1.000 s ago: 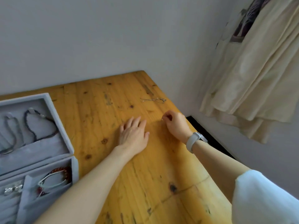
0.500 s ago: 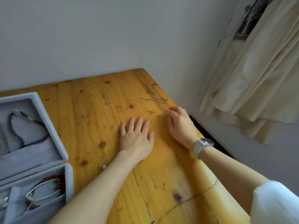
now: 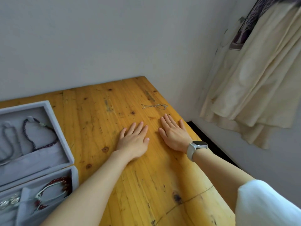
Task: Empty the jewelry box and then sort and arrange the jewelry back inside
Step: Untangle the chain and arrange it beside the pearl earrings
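Note:
A grey velvet jewelry box (image 3: 65, 144) stands open at the left of the wooden table (image 3: 146, 176). Its far tray holds a dark beaded bracelet (image 3: 35, 137) and a grey cord piece (image 3: 6, 144). The near tray holds a red beaded bracelet (image 3: 63, 183), a white bangle (image 3: 48, 191) and silver pieces (image 3: 9, 201). A thin silver chain (image 3: 154, 106) lies on the table near the far right corner. My left hand (image 3: 134, 139) lies flat, palm down, on the wood. My right hand (image 3: 174, 132), with a white watch on the wrist, lies flat beside it, just short of the chain.
The table's right edge (image 3: 203, 144) runs close to my right hand, with a dark gap and floor beyond. A cream cloth (image 3: 252, 87) hangs at the right. A grey wall stands behind the table.
My right hand held a small piece pinched at its fingertips, then flattened palm down on the table; that piece is out of sight now. The left hand stayed flat. The view shifted slightly.

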